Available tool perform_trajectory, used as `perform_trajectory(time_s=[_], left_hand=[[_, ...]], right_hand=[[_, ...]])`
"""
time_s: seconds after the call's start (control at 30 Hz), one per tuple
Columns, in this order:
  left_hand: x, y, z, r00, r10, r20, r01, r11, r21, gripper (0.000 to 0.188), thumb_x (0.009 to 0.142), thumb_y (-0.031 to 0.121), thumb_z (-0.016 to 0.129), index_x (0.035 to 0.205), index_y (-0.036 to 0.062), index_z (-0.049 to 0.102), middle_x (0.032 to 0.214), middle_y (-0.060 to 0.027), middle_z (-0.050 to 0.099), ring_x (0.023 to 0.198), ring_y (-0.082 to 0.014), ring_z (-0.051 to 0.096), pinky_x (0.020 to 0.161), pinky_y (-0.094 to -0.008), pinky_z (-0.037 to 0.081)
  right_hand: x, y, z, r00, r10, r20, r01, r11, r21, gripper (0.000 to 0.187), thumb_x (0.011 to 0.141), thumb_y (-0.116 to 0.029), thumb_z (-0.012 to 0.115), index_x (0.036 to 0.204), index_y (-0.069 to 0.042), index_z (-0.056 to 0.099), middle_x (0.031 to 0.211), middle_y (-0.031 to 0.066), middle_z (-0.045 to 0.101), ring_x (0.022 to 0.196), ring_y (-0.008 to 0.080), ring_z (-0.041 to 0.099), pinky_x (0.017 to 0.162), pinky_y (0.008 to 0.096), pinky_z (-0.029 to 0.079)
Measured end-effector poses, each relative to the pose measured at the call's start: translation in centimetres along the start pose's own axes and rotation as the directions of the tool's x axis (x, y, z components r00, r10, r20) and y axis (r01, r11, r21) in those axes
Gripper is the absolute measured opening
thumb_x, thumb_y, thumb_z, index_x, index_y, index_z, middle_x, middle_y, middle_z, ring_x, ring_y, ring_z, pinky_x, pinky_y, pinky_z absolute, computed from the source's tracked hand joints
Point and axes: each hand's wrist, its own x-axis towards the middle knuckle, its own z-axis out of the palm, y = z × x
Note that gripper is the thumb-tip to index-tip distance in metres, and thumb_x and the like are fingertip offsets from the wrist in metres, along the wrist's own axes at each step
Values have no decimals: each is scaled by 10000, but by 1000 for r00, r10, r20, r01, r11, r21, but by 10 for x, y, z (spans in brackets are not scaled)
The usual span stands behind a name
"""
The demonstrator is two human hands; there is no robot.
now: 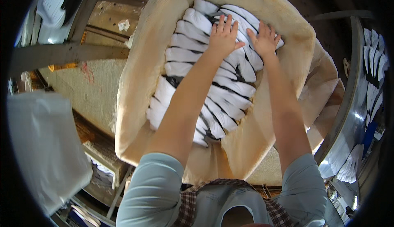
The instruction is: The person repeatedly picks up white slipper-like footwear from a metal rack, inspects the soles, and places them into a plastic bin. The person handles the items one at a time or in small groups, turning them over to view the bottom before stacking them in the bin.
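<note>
A large tan cloth sack (135, 99) stands wide in front of me. It is filled with rows of white socks (184, 54) with dark parts, packed side by side. Both my arms reach down into it. My left hand (223, 38) lies flat on the socks near the far end, fingers stretched upward and thumb out to the right. Just to its right, my right hand (264, 41) presses on the socks by the sack's far right wall, its fingers spread. Neither hand grips anything. My left forearm hides part of the rows.
Metal tables flank me. The right table (342, 132) holds more bundles of white and dark socks (373, 62). Clear plastic bags (47, 145) hang at left, and a white moulded plastic piece (57, 3) lies at far left. Another tan sack (322, 87) sags behind the filled one.
</note>
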Motion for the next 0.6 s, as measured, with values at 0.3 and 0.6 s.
perform_trajectory(time_s=[0.3,0.6], left_hand=[[-150,-27,-88,934,-358,7,358,933,22,706,837,429,567,1379,44,328,1451,-149,302,1362,-276,248,1051,-534,238],[-218,4,-117,751,-171,637,136,985,104,724,844,571,465,1418,162,299,1484,-137,239,1384,-257,194,1061,-586,179]], right_hand=[[-92,-69,-15,994,63,-91,-30,944,327,708,812,-517,577,1401,-199,347,1402,128,335,1328,343,248,1016,613,214],[-124,-97,-79,861,-55,505,-76,969,236,728,803,-596,534,1422,-298,295,1513,186,60,1354,394,208,997,643,273]])
